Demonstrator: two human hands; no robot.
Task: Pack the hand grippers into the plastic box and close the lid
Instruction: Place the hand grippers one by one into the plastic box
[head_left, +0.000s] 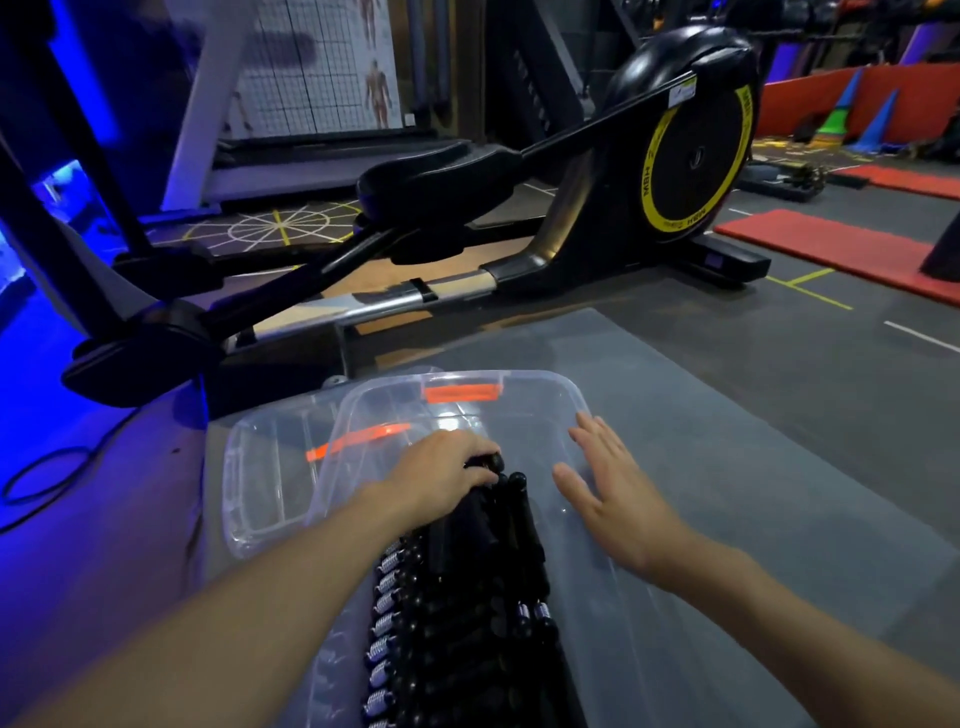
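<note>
A clear plastic box (563, 395) with an orange latch (460, 393) stands on a grey mat, its top uncovered. Several black hand grippers (467, 608) with silver coil springs lie in a row inside it, along its left half. My left hand (441, 473) reaches into the box and its fingers curl round the handles of the farthest hand gripper. My right hand (605, 488) hovers over the bare right half of the box with fingers spread and holds nothing. The clear lid (270, 467), with an orange clip, lies against the box's left side.
A black elliptical trainer (519, 208) with a yellow-ringed flywheel stands just beyond the box. Red floor mats (831, 249) lie at the right. A black cable (52, 478) loops on the floor at the left, under blue light.
</note>
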